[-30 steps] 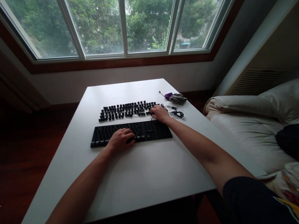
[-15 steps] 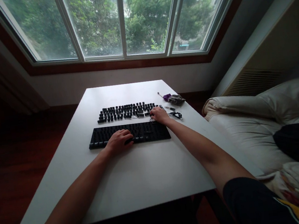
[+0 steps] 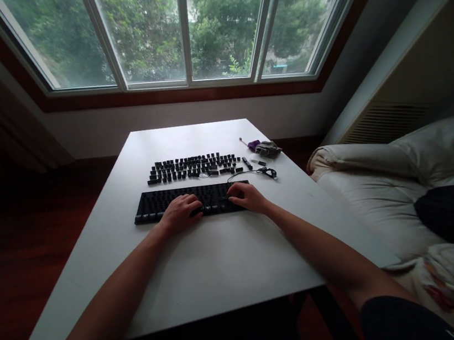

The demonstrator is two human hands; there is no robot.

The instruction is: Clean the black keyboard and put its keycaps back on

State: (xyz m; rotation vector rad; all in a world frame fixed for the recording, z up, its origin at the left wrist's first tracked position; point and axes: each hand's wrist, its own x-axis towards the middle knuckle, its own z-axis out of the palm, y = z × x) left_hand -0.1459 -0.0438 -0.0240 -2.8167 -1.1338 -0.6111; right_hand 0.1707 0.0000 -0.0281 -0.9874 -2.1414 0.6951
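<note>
Keyboard (image 3: 151, 203) lies flat on the white table (image 3: 207, 273), with loose keys (image 3: 180, 175) standing in rows just beyond its far edge and a bundled cable (image 3: 269, 173) past its far right corner. The left hand (image 3: 180, 211) rests at its near edge, fingers curled; the right hand (image 3: 248, 196) is over its right end, thumb and forefinger drawn close (whether either hand grips a key, I cannot tell). It looks stiff and fairly heavy, best steadied along the near edge; the keys seem light, hard, slippery, better pinched by their sides
</note>
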